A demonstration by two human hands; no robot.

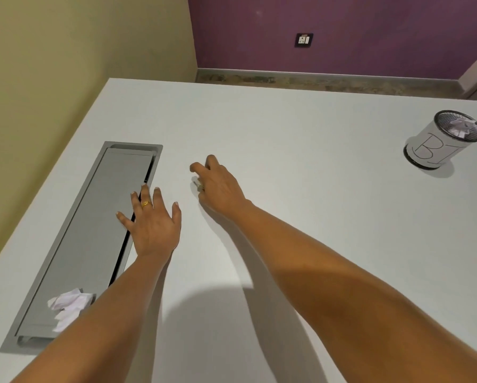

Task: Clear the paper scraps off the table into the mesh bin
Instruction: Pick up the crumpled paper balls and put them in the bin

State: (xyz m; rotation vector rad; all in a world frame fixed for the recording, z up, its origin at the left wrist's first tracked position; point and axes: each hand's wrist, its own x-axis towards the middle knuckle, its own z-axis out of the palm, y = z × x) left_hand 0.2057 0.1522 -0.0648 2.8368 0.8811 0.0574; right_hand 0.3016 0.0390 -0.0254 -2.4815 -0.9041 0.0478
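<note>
A small black mesh bin [436, 150] wrapped in white paper stands at the far right of the white table [300, 128], with crumpled paper [459, 127] inside it. My right hand [220, 186] is curled palm-down at the table's middle over a small paper scrap [195, 182], which is mostly hidden under the fingers. My left hand [151, 219] lies flat with fingers spread, across the right edge of the grey cable hatch [91, 222]. A larger crumpled scrap [68, 305] lies at the near end of that hatch, partly behind my left forearm.
The hatch is a long grey metal lid set flush in the table's left side, with a dark slot along its right edge. A beige wall runs along the left; a purple wall with a socket [303, 40] lies beyond the far edge.
</note>
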